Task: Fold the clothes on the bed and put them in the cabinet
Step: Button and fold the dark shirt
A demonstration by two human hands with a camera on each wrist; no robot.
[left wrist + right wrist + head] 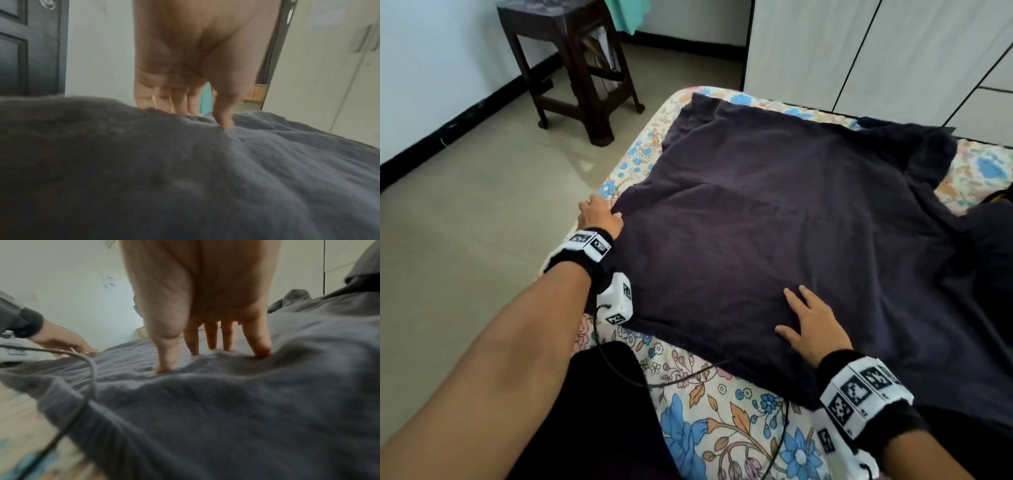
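Note:
A dark navy garment [774,222] lies spread flat on the floral bed [722,428]. My left hand [599,214] is at the garment's left edge. In the left wrist view the left hand [191,105] has straight fingers reaching down behind the cloth [226,178], and the thumb tip touches the top of the cloth. My right hand [811,322] lies flat on the garment near its front edge, fingers spread. In the right wrist view the right hand [209,344] presses its fingertips into the cloth [226,402]. The white cabinet [893,51] stands behind the bed.
A dark wooden stool [571,58] stands on the tiled floor [465,222] left of the bed. More dark clothing [993,240] lies at the bed's right side. A black cable [619,370] runs from my left wrist across the sheet.

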